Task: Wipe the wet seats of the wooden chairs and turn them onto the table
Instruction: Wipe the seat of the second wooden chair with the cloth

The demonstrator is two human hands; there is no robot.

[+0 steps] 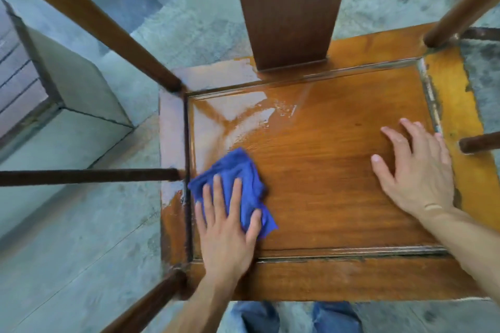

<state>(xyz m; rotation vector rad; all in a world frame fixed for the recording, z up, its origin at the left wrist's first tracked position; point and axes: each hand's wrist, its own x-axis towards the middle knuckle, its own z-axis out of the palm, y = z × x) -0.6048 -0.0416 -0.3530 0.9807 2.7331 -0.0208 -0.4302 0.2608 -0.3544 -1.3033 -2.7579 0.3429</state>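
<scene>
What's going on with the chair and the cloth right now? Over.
Left hand flat, pressing blue cloth on chair seat. Right hand flat on seat, bracing. Water sheen left at far-left corner. Nothing in the way.

Left hand (226, 227) flat on the cloth (238, 181), down at the seat's (324, 170) near-left corner. Right hand (414, 167) spread flat on the seat's right side, well apart from the cloth. Water (232, 113) lies on the far-left part, beyond the cloth. The back slat (286, 8) rises from the far edge, the floor (81, 238) all round.
</scene>
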